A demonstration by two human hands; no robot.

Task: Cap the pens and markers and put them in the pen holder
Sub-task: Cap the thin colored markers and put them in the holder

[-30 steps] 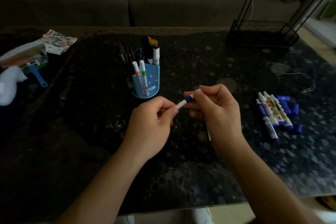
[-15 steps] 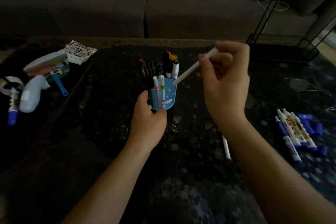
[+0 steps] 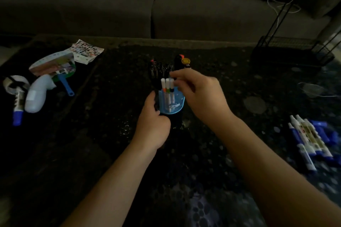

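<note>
The right hand's fingers [image 3: 176,77] pinch the top of a thin white pen with a dark band [image 3: 171,88], standing rightmost of three in the front pocket of the small blue plastic pen holder [image 3: 172,106]. If they let go crooked, I'd say the pen could lean out or tip the light holder. The left hand [image 3: 151,116] cups the holder's nine o'clock side, fingers curled against it. Blue-capped white markers [image 3: 311,140] wait at three o'clock on the dark speckled surface [image 3: 92,134].
</note>
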